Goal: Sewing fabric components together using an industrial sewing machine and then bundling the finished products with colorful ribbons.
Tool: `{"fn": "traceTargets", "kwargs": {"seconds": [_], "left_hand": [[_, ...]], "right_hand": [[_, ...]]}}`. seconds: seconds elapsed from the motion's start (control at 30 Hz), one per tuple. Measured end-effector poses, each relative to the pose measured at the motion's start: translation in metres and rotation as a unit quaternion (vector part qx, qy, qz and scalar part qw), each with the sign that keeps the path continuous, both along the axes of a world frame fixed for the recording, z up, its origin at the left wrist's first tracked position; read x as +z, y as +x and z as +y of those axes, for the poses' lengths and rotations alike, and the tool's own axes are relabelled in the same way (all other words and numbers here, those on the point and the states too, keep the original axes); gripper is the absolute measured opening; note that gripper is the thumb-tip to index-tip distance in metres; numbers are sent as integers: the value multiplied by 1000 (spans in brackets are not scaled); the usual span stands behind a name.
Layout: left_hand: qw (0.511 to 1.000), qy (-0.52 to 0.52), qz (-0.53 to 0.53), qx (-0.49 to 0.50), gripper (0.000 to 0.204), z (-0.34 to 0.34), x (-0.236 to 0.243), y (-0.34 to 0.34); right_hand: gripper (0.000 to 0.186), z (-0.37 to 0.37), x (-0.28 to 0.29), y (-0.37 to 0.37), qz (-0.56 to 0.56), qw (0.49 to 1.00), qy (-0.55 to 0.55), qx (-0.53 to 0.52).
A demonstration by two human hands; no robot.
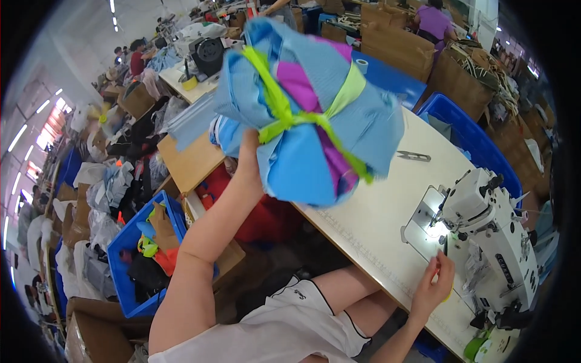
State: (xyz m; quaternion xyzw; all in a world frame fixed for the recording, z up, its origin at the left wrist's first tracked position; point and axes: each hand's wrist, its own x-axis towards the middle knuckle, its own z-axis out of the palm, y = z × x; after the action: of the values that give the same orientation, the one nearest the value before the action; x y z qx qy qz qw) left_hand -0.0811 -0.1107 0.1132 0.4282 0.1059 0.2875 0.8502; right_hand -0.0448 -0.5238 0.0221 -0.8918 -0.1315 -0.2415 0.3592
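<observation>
My left hand (248,163) is raised and closed on a bundle of light blue fabric pieces (302,172), gripping its lower left side. Around the bundle runs a knotted lime-green strip (279,115), and magenta strips (298,85) show among the blue layers. The bundle hides part of the table and most of my left fingers. My right hand (433,283) is low over the table beside a white sewing machine (493,242), whose lamp lights the needle plate. Its fingers are curled together at a small dark thing, too small to name.
Thread snips (414,156) lie on the white table (363,224). Behind the machine stands a blue bin (484,136) with fabric. Another blue bin (121,260) of scraps stands on the left, below a wooden board (190,160). Cardboard boxes (396,48) and other people are farther back.
</observation>
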Motion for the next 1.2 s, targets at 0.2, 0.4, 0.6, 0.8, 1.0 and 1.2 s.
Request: {"fn": "traceTargets", "kwargs": {"seconds": [0.2, 0.4, 0.6, 0.8, 1.0, 1.2], "left_hand": [[982, 102, -104, 123, 41, -11, 32, -8], [700, 690, -41, -180, 48, -53, -72, -17], [835, 517, -64, -177, 25, -57, -68, -13], [849, 509, 84, 110, 22, -36, -54, 14], [902, 411, 121, 53, 42, -23, -85, 58], [852, 505, 135, 17, 46, -25, -86, 67]], "right_hand": [[15, 59, 23, -5, -16, 993, 39, 114], [12, 78, 6, -3, 43, 989, 71, 125], [11, 94, 19, -2, 18, 988, 97, 116], [22, 138, 65, 19, -54, 978, 40, 198], [40, 199, 63, 85, -96, 959, -124, 236], [8, 218, 32, 84, -116, 957, 33, 265]]}}
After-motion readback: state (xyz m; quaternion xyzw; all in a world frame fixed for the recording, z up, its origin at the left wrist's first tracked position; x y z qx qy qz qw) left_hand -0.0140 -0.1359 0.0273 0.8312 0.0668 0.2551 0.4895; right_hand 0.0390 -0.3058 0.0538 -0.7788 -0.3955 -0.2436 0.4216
